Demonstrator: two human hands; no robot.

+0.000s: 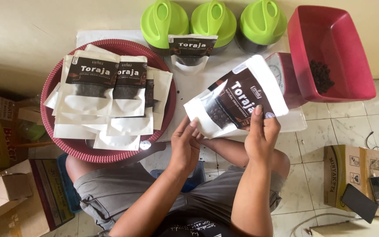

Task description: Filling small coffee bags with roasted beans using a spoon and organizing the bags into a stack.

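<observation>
white n dark brown pouch (pixel 237 98), lime green lids (pixel 212 17), red tub (pixel 330 52), maroon woven tray (pixel 163 66)

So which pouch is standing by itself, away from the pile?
Find the three green-lidded jars along the wall. One white pouch with a dark label stands upright against the middle jar. Unlike the pouches heaped in the red round tray, or the one in both hands, it stands alone.

A plain cream wall (pixel 44 22) stands far; pale marbled floor tiles (pixel 352 123) spread right; brown cardboard boxes (pixel 5 131) crowd the left.
</observation>
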